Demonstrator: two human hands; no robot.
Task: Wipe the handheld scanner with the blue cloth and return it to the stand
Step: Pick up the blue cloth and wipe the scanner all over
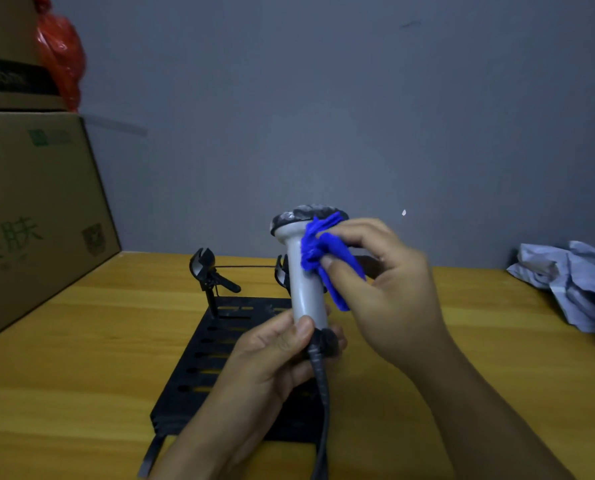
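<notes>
The handheld scanner [306, 285] is grey-white with a dark head and stands upright in the air above the stand. My left hand [275, 355] grips the bottom of its handle, where a dark cable [322, 403] leaves it and hangs down. My right hand [379, 282] presses a bunched blue cloth [324, 254] against the upper handle, just under the head. The black stand [206, 362], a slotted base plate with a forked cradle [202, 263] on a post, rests on the wooden table below and behind the scanner.
Stacked cardboard boxes [29, 209] with a red plastic bag [60, 53] on top stand along the left edge. A crumpled grey-white cloth or bag [573, 282] lies at the right. The yellow wooden table [64, 358] meets a grey wall behind.
</notes>
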